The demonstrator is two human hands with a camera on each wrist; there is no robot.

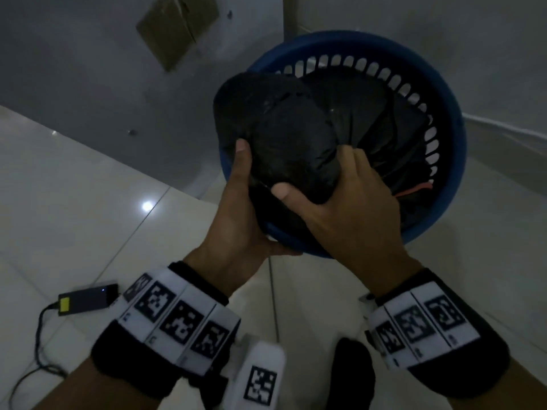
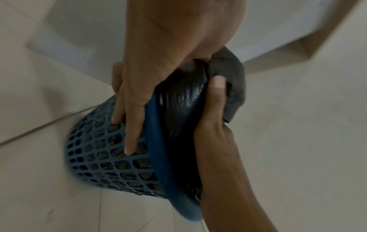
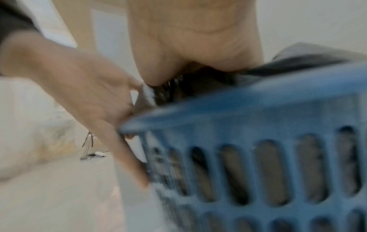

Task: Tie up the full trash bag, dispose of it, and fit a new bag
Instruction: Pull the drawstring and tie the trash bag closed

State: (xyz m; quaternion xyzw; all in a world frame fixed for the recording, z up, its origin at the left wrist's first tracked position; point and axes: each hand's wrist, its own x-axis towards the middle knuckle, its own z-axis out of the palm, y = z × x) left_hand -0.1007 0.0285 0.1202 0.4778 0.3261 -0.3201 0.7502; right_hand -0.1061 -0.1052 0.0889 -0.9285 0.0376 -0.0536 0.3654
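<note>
Two hands on one black trash bag (image 1: 290, 137) bulging from blue bin (image 1: 450, 173) on tiled floor (image 1: 74, 187). Left hand (image 1: 236, 208) gripping bag's near side, fingers along bin's mesh wall. Right hand (image 1: 349, 199) clutching gathered plastic on top.

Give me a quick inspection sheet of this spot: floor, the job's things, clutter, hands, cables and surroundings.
Surface: pale glossy tiled floor, with a light reflected in it.
Job's things: blue slotted bin standing on the floor; black trash bag bunched at its mouth, more black plastic lining the inside.
Clutter: brown cardboard box beyond the bin.
Hands: left hand at the near rim, thumb on the bag, fingers down the bin's outside; right hand gripping the bunched bag.
Cables: dark cable running to a small black device with a lit dot.
Surroundings: plain grey walls; dim light.
</note>
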